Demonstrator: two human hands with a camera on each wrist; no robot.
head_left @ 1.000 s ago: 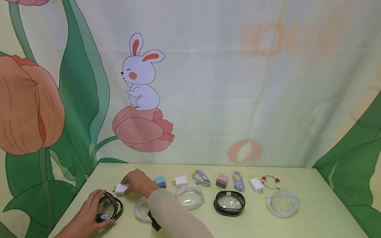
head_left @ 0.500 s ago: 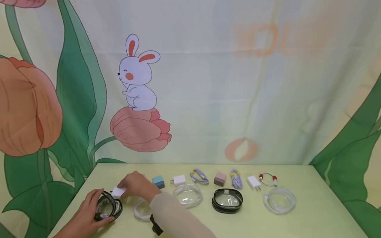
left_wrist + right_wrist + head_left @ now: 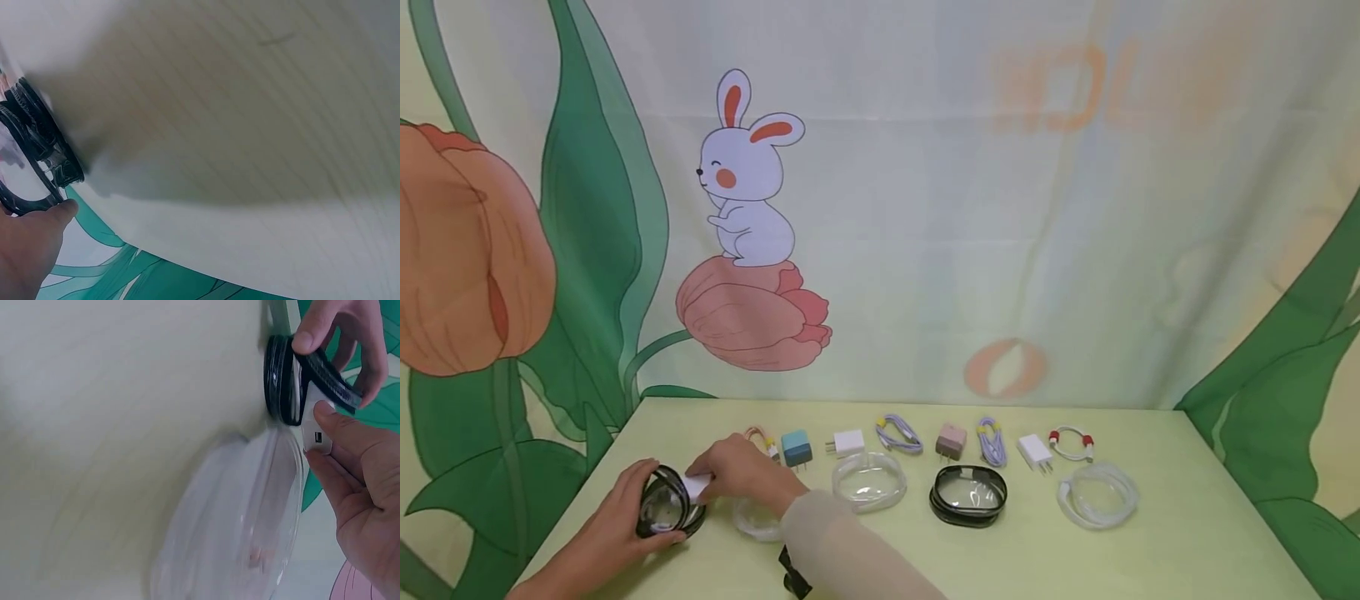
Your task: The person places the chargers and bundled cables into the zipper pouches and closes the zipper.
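Observation:
On the left of the table, my left hand (image 3: 613, 525) grips a round clear pouch with a black rim (image 3: 683, 498), thumb at the near side and fingers at the far side. Something lilac shows inside the pouch. My right hand (image 3: 737, 471) pinches a white charger plug (image 3: 310, 434) between thumb and fingers; its USB port faces back toward the right wrist camera. The charger's front end is at the pouch's parted black rim, partly hidden behind it. Only the left thumb (image 3: 47, 231) and part of the black rim show in the left wrist view.
A clear pouch (image 3: 219, 512) lies just right of the black one, partly behind my right arm. Farther right are another clear pouch (image 3: 868, 483), a black-rimmed pouch (image 3: 968, 521) and a white-edged one (image 3: 1097, 521). Behind them sit several chargers, including a blue one (image 3: 796, 447), and coiled cables (image 3: 898, 435).
My right hand has brought the white charger left and toward me, from beside the black-rimmed pouch to its rim. An orange cable behind that hand has come into view. My left hand keeps its hold.

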